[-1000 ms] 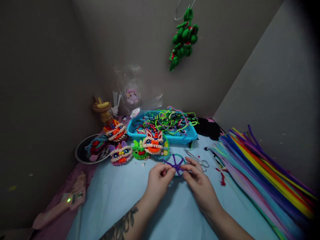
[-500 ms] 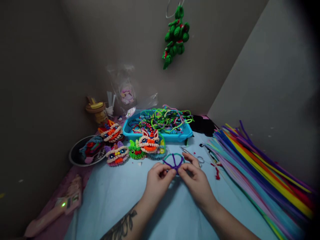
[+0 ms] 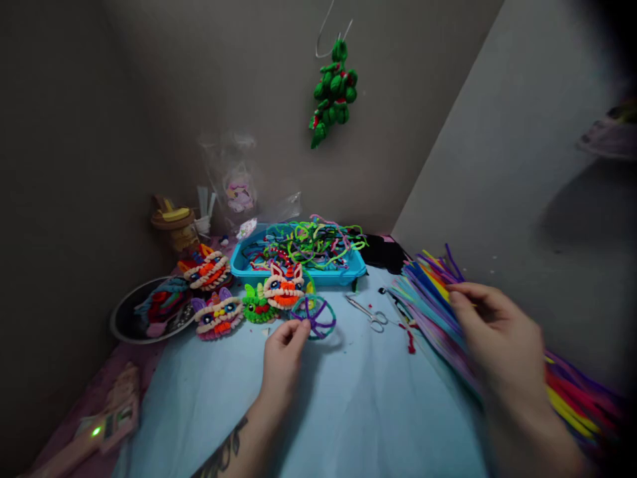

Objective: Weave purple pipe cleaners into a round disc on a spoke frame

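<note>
My left hand (image 3: 284,348) pinches the rim of a wheel-shaped piece of bent pipe cleaners (image 3: 323,322). The piece has a teal ring with purple spokes and is held just above the table. Over the bundle of coloured pipe cleaners (image 3: 428,312) at the right is my right hand (image 3: 490,325), slightly blurred. Its thumb and forefinger are pressed together at the bundle's upper edge. Whether a strand is between those fingertips cannot be made out. Scissors (image 3: 371,314) lie on the table between my hands, with their blades slightly apart.
Behind the left hand stand several lion-head crafts (image 3: 219,315). A blue tray (image 3: 318,275) of tangled pipe cleaners sits at the back. Left are a metal bowl (image 3: 119,325) and a pink glue gun (image 3: 112,431). Green ornaments (image 3: 336,89) hang on the wall.
My right hand has let go of the wheel-shaped piece and moved right to the pipe-cleaner bundle. My left hand keeps the piece, slightly further left in view. The view has shifted rightward.
</note>
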A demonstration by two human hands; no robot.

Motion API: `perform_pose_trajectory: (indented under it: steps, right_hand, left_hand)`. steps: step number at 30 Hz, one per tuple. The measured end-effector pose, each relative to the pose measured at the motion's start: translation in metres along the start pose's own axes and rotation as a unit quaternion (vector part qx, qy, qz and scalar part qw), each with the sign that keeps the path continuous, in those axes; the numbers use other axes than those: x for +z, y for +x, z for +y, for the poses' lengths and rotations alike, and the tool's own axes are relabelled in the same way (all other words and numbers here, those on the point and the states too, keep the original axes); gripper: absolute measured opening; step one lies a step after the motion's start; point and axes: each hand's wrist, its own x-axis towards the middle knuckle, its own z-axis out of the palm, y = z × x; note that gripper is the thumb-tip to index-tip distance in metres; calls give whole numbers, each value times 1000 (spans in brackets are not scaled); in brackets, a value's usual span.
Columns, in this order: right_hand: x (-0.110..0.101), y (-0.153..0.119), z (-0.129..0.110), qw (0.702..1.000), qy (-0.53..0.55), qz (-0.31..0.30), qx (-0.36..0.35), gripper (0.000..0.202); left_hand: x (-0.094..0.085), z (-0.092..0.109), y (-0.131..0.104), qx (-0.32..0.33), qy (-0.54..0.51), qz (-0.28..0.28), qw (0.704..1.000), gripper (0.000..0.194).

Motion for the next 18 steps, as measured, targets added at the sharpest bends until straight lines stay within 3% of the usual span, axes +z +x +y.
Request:
perform_pose_trajectory:
  steps: [2, 4, 9, 13, 18]
  right_hand:
    - [-21, 10, 8, 995, -98, -4, -30, 23]
    - [-29, 11, 18, 979, -186, -34, -76, 25]
    - [-9, -14, 51, 917, -350, -154, -116, 27]
    - [6, -27, 58, 910, -353, -193, -101, 28]
    - [40, 1, 17, 931, -234, -222, -169, 24]
  left_hand:
    - [0, 2, -1, -6, -6, -2, 1000, 36]
    - [-1, 3, -2, -10, -8, -7, 1000, 37]
    - [-2, -1, 0, -29, -25, -6, 999, 36]
    - [-2, -4, 3, -40, -35, 5, 999, 38]
    - [-2, -7, 4, -49, -37, 3, 998, 39]
